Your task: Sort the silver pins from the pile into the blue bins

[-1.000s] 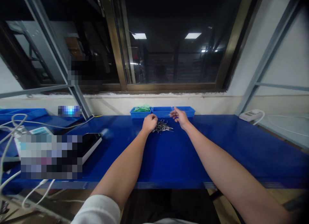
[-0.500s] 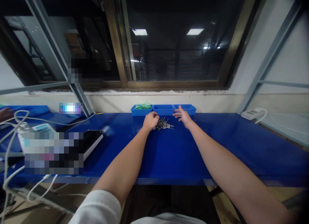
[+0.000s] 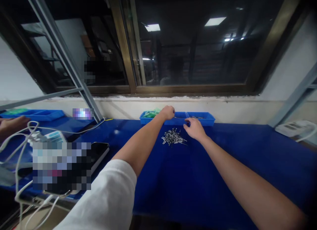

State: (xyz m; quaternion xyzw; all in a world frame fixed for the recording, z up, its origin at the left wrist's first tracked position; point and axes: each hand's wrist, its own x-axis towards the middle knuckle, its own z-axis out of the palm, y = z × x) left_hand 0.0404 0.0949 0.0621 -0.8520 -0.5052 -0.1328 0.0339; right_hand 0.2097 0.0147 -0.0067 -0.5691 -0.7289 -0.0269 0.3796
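Observation:
A loose pile of small, thin metal pieces (image 3: 173,136), like pins or rivets, lies on the blue tabletop. My left hand (image 3: 168,112) is over the near-left part of the middle blue bin (image 3: 176,121). Its fingers are curled together; what they hold, if anything, is hidden. My right hand (image 3: 196,128) is just right of the pile, in front of the right blue bin (image 3: 209,119), thumb and fingers apart and nothing visible in them. Some thin metal pieces show inside the right bin. Green plastic packets (image 3: 151,113) fill the left blue bin (image 3: 145,119), partly behind my left forearm.
At left are a phone-like device (image 3: 100,150), partly pixelated, white cables (image 3: 18,164) and more blue bins (image 3: 51,115). Another person's hand (image 3: 12,126) is at the far left. A white power strip (image 3: 294,128) lies at the right. Window and wall stand behind.
My left hand has moved from the pile up to the middle bin. My right hand has come lower, nearer the pile. The view has shifted and tilted slightly.

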